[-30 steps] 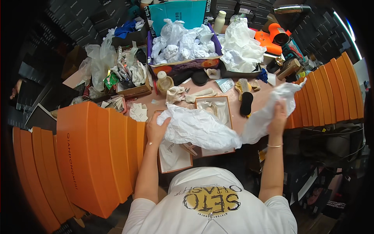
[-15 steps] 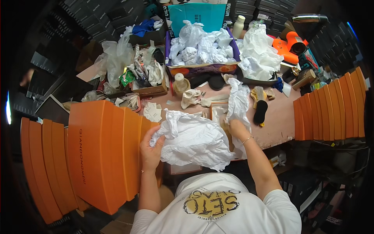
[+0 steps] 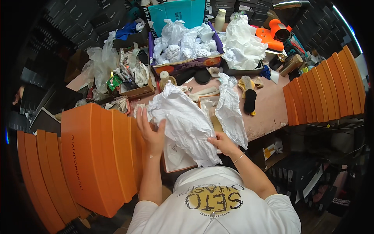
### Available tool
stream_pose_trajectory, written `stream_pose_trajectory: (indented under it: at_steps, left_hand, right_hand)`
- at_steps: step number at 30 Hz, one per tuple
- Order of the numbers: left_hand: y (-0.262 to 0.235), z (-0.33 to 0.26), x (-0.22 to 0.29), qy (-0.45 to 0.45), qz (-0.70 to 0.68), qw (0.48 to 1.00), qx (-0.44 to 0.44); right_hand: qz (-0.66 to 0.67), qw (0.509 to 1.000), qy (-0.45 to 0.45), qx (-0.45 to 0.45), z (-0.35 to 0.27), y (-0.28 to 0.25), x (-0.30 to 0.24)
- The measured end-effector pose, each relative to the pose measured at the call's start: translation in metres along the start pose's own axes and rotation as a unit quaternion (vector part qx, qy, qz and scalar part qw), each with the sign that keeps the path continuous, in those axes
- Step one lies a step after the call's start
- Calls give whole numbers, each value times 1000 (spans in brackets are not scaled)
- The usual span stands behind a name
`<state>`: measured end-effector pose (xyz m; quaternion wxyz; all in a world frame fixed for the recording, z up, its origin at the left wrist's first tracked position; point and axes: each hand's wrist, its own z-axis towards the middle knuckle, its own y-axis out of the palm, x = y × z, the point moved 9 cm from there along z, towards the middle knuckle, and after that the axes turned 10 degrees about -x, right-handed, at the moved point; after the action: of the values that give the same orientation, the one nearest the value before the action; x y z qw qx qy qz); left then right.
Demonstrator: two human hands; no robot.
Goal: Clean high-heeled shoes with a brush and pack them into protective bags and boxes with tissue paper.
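Observation:
A crumpled sheet of white tissue paper (image 3: 183, 121) spreads over an open shallow orange-rimmed shoe box (image 3: 177, 170). My right hand (image 3: 226, 143) pinches the sheet's lower right edge between thumb and fingers. At the sheet's left edge is my left hand (image 3: 152, 134), its fingers spread and thumb apart; any contact with the paper is hard to make out. A second tissue sheet (image 3: 230, 109) drapes over the box's right side. Between the two sheets a strip of the box's inside shows. More white wrapping lies in its near end; most of the contents are hidden.
Stacked orange shoe boxes (image 3: 91, 156) stand close at left, and more orange boxes (image 3: 327, 89) at right. Behind are a purple box (image 3: 183, 66) of crumpled paper, a bottle (image 3: 164, 78), a brush (image 3: 246, 84), a black oval pad (image 3: 250, 101) and an orange hairdryer-like tool (image 3: 272, 37).
My left fingers have opened from their grip on the sheet. My right hand has left the right-hand sheet, now draped outward, and grips the left sheet's edge. The whole view has shifted.

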<state>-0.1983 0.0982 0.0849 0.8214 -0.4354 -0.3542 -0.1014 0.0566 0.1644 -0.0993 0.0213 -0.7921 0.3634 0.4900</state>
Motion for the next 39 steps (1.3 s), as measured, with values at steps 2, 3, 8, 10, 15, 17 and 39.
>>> stream_pose_trajectory:
  at_steps: [2, 3, 8, 10, 15, 17, 39]
  left_hand:
    - [23, -59, -3, -59, -164, 984, -43]
    - [48, -97, -22, -128, -286, 946, -88]
    - [136, -214, -17, -518, -638, 519, -235]
    - [149, -222, -8, -515, -659, 482, -261]
    - [130, -223, -38, -503, -638, 544, -211]
    - [120, -224, -47, -498, -602, 582, -224]
    - [142, -168, -39, -382, -642, 652, -133]
  right_hand:
    - [141, 990, -26, 12, 6, 2, -3]
    - [209, 977, -37, 13, 10, 5, -5]
    - [302, 952, -35, 9, 21, 20, -16]
    - [284, 957, -49, 17, 24, 18, -16]
    - [199, 972, -57, 115, 28, -28, -21]
    - [-49, 979, -93, 173, 20, -46, -36]
    - [-426, 741, -132, 503, -132, -166, -64]
